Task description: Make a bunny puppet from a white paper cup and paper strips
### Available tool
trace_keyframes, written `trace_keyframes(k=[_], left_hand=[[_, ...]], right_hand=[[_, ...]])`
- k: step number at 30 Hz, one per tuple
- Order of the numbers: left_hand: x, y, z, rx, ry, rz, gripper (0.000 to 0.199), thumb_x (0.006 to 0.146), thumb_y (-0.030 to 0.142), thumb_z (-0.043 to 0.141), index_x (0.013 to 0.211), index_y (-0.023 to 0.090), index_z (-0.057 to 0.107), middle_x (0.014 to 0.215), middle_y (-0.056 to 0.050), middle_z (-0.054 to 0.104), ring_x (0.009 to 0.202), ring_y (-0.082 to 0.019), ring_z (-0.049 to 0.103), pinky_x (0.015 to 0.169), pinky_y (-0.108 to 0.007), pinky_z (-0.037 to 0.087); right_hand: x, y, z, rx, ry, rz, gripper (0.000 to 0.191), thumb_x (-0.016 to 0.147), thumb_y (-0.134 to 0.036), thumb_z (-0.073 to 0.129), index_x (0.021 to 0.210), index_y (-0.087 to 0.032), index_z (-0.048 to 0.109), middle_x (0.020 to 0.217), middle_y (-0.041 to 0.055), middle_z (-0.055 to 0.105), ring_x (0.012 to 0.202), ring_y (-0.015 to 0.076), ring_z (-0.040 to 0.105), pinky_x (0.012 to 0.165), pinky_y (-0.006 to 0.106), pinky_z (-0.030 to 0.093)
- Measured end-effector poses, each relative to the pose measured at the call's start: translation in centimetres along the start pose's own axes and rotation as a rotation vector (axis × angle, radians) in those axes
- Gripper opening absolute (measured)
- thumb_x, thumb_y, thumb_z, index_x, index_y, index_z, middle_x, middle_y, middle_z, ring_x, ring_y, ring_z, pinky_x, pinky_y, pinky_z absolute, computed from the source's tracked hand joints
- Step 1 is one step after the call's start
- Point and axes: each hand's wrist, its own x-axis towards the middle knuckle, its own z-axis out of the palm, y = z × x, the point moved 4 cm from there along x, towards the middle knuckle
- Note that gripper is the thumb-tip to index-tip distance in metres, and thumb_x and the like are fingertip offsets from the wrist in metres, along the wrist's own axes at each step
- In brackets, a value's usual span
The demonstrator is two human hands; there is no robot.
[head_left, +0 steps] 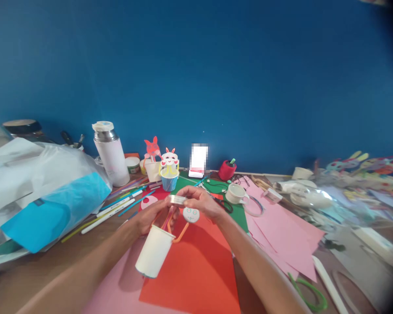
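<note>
A white paper cup (pixel 155 252) hangs tilted over the red paper, with orange and pink pipe cleaners (pixel 181 234) rising from its rim. A round white paper face (pixel 191 214) with drawn eyes and mouth sits beside an orange one. My left hand (pixel 152 213) is closed around the pipe cleaners above the cup; its fingertips are partly hidden. Closed on a small pale roll, apparently tape (pixel 177 199), my right hand (pixel 205 203) meets the left hand there. Beneath both hands lies a red paper sheet (pixel 196 270).
Two cup figures, one blue cup (pixel 169 179) among them, stand behind my hands. A white thermos (pixel 110 155) and plastic bag (pixel 59 174) are left, with several markers (pixel 116 207). Right are a white mug (pixel 236 193), pink paper (pixel 281 222) and a green pipe cleaner coil (pixel 309 294).
</note>
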Motion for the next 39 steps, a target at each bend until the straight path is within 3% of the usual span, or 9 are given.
trace_keyframes(k=[6,12,21,32,39], left_hand=[[0.0,0.1,0.0,0.077,0.065,0.037,0.028,0.082,0.037,0.045,0.071,0.013,0.054,0.068,-0.004,0.056,0.055,-0.012,0.053,0.054,-0.024,0.041],[0.4,0.0,-1.1,0.172,0.159,0.080,0.024,0.076,0.036,0.055,0.075,0.012,0.057,0.065,-0.003,0.055,0.054,-0.010,0.051,0.051,-0.022,0.039],[0.5,0.3,-1.3,0.291,0.267,0.167,0.022,0.070,0.033,0.063,0.078,0.013,0.059,0.064,-0.001,0.054,0.055,-0.010,0.048,0.052,-0.022,0.037],[0.4,0.6,-0.9,0.270,0.363,0.179,0.021,0.069,0.033,0.064,0.074,0.013,0.059,0.066,-0.001,0.056,0.055,-0.009,0.049,0.053,-0.021,0.037],[0.4,0.5,-0.9,0.236,0.370,0.177,0.023,0.071,0.033,0.062,0.084,0.014,0.060,0.063,0.001,0.054,0.052,-0.008,0.049,0.049,-0.019,0.036]], right_hand=[[0.0,0.0,0.4,-0.012,-0.037,-0.002,0.021,0.073,-0.029,0.059,0.088,-0.016,0.052,0.076,0.0021,0.061,0.067,0.0139,0.058,0.066,0.029,0.045],[0.3,0.5,-0.3,-0.274,0.117,-0.026,0.018,0.069,-0.029,0.060,0.079,-0.017,0.052,0.072,-0.0012,0.054,0.065,0.0105,0.049,0.060,0.022,0.037],[0.3,0.8,-0.2,-0.405,0.170,-0.071,0.008,0.071,-0.023,0.055,0.076,-0.018,0.050,0.073,-0.0012,0.052,0.068,0.0117,0.047,0.064,0.023,0.038],[0.4,0.6,-0.4,-0.528,0.218,-0.070,0.007,0.069,-0.017,0.051,0.076,-0.018,0.051,0.074,-0.0016,0.053,0.068,0.0113,0.047,0.063,0.023,0.037],[0.3,0.9,-0.7,-0.557,0.223,-0.030,0.016,0.066,-0.011,0.047,0.079,-0.018,0.052,0.074,-0.0019,0.054,0.068,0.0108,0.048,0.060,0.021,0.037]])
